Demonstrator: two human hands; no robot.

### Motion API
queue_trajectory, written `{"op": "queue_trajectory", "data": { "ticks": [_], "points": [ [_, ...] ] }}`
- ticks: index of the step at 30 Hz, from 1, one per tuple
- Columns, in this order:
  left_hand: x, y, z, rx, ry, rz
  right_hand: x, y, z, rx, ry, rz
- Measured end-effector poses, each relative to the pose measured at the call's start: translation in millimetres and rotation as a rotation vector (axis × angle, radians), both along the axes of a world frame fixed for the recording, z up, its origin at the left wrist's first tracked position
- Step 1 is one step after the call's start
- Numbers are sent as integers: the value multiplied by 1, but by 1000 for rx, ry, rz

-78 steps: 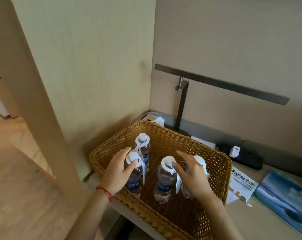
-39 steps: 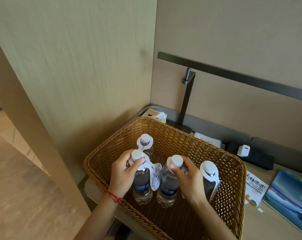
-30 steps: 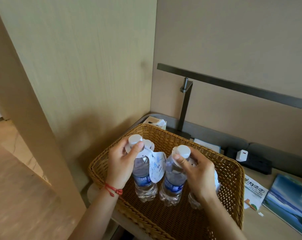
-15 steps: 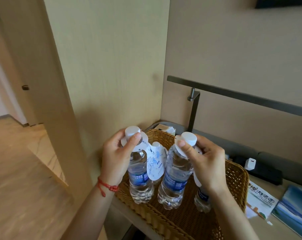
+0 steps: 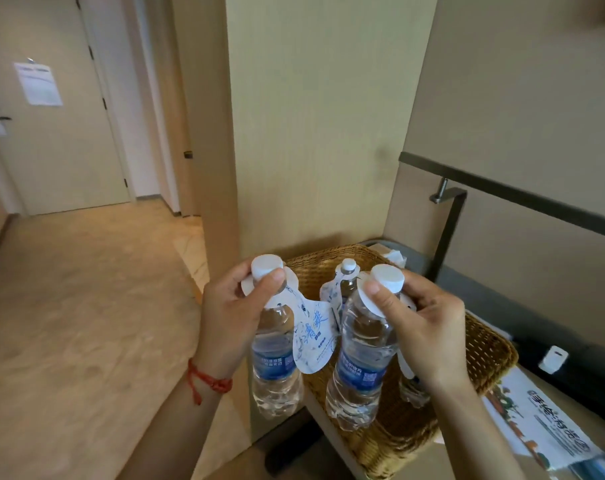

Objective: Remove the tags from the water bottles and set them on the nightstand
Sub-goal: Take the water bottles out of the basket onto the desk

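My left hand (image 5: pixel 230 317) grips the neck of a clear water bottle (image 5: pixel 275 362) with a white cap, held up left of the wicker basket (image 5: pixel 481 355). A white paper tag (image 5: pixel 313 337) with blue print hangs from that bottle's neck. My right hand (image 5: pixel 420 323) grips the neck of a second bottle (image 5: pixel 361 368), also lifted, its tag mostly hidden under my fingers. A third tagged bottle (image 5: pixel 346 282) stands in the basket behind them. Part of another bottle (image 5: pixel 412 393) shows below my right wrist.
The basket sits on a tabletop (image 5: pixel 467 459) in a wall corner. A dark desk lamp (image 5: pixel 450 223), a black power strip with a white charger (image 5: pixel 552 358), a printed leaflet (image 5: pixel 540 424) and a tissue box (image 5: pixel 393 254) are nearby. A hallway and door (image 5: pixel 58 133) lie left.
Both hands have lifted their bottles up out of the basket and carried them left and toward me. The view has swung left toward the hallway.
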State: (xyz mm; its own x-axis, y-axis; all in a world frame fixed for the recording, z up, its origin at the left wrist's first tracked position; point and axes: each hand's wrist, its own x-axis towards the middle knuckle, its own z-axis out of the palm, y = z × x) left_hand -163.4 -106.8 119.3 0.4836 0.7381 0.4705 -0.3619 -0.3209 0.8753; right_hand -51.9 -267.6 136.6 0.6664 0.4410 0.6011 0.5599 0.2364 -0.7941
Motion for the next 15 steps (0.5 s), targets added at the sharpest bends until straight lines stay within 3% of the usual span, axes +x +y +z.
{"op": "queue_trajectory", "data": {
  "ticks": [8,15],
  "points": [
    [-70,-65,-19,-53,94,85,-47,-41,-28,-67,-8,108],
    [-105,-99,-30,-47,117,85,-85,-74,-40,-34,-35,63]
  ]
}}
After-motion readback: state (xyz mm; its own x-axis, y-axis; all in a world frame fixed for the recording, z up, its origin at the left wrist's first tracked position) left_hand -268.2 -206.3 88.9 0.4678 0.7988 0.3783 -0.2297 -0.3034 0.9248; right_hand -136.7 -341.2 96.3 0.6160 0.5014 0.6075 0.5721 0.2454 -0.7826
